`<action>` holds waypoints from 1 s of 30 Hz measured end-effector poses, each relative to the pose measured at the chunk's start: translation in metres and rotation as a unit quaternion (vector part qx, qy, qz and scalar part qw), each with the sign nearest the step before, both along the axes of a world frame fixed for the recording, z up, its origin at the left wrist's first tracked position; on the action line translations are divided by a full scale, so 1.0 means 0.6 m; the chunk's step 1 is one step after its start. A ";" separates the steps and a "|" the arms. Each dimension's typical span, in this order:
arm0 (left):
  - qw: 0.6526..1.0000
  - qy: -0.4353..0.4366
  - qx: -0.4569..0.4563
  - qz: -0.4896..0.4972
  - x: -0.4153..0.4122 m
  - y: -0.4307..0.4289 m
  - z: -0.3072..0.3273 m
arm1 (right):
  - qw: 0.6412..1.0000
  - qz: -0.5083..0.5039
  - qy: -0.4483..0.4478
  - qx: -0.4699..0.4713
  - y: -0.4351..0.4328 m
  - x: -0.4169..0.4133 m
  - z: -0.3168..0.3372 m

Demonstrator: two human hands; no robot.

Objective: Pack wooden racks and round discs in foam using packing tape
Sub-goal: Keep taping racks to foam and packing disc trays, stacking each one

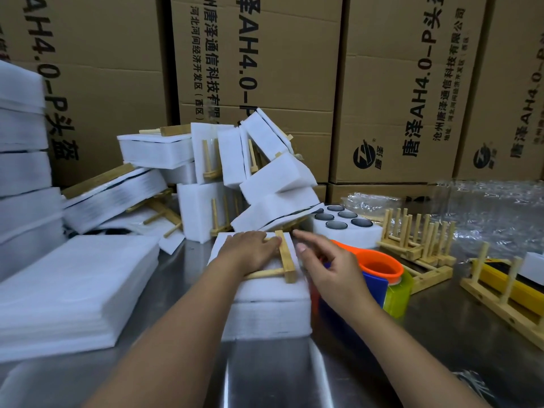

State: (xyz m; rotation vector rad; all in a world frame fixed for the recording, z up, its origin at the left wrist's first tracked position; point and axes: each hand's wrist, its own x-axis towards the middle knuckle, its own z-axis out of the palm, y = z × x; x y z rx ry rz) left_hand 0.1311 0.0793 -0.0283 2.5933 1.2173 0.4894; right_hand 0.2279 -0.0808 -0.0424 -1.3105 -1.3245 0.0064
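Note:
A white foam block [266,313] lies on the steel table in front of me. A wooden rack [287,260] lies flat on top of it. My left hand [250,250] rests flat on the rack and foam, fingers straight. My right hand [326,265] hovers just right of the rack, fingers loosely spread and holding nothing. Under and behind that hand stands a tape dispenser [379,278] with an orange core, blue body and yellowish tape roll. Farther back, a foam block with round dark discs [343,220] in its holes sits on the table.
A pile of foam-wrapped racks [235,178] leans against cardboard cartons [397,83]. Flat foam sheets [73,284] are stacked at left. Bare wooden racks [418,240] and another rack [506,298] stand at right, with crinkled plastic film [485,210] behind.

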 end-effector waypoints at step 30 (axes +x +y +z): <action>0.999 0.033 0.001 0.003 0.003 0.006 0.001 | 0.920 0.228 0.317 0.007 0.027 0.089 0.118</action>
